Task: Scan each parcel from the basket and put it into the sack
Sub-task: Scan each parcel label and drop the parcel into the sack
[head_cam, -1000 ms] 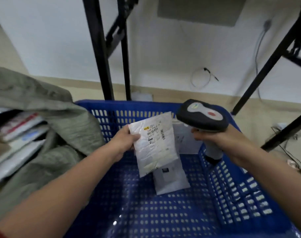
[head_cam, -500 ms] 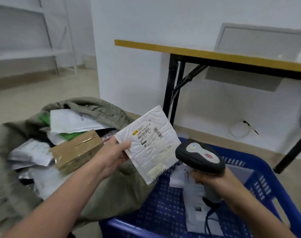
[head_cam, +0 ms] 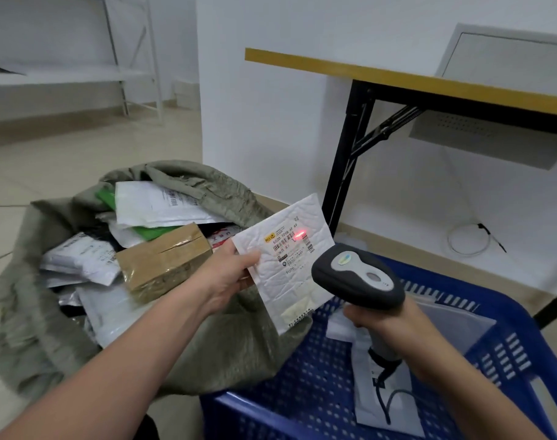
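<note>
My left hand (head_cam: 228, 274) pinches the left edge of a white padded parcel (head_cam: 288, 281), holding it up between the sack and the basket. A red scanner dot glows on its label near the barcode. My right hand (head_cam: 385, 322) grips the handle of a dark grey barcode scanner (head_cam: 356, 277), its head pointing at the parcel from the lower right. The blue plastic basket (head_cam: 302, 376) sits at the lower right with a few white parcels (head_cam: 382, 385) in it. The olive-green sack (head_cam: 207, 354) stands open at the left, filled with several parcels and a brown box (head_cam: 166, 258).
A folding table (head_cam: 398, 81) with a yellow edge and black legs stands behind the basket against a white wall. A white cable (head_cam: 467, 239) lies coiled on the floor under it. White shelving (head_cam: 64, 74) stands far left on tiled floor.
My view rose from the basket and swung left to show the sack. My left hand lifted the parcel out of the basket toward the sack. A red scanner dot now shows on its label.
</note>
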